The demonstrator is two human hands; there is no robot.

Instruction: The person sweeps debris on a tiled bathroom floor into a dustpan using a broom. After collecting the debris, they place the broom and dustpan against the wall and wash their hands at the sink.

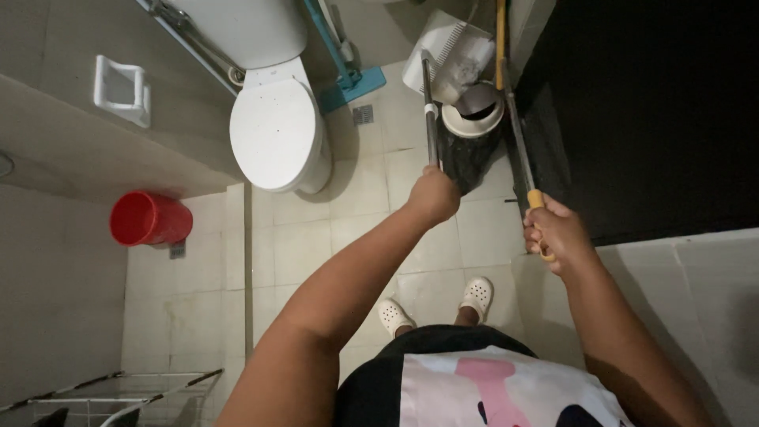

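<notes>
Gripping a thin dark pole [429, 111], the left hand [433, 194] was closed into a fist around its near end, with the shaft running away toward the far wall. The right hand [556, 235] was likewise wrapped tight around the yellow grip [538, 207] of a second long handle [515, 134], fingers curled fully over it. Two handles in all, then, one per hand, standing near each other and both reaching toward the clutter in the far corner. There a white dustpan [443, 49] leaned against the wall, and just in front of it stood one dark bin with a pale rim [473, 126], between the two poles; what hung on the poles' far ends was probably a brush or mop head, but the heap hid it. To the left sat one white toilet [275, 130] with its lid down, and further left one red bucket [149, 219] on the tiled floor [316, 245]. Near the person, two white clogs [477, 296] showed on the feet. A blue-based tool [352, 83] stood beside the toilet.
</notes>
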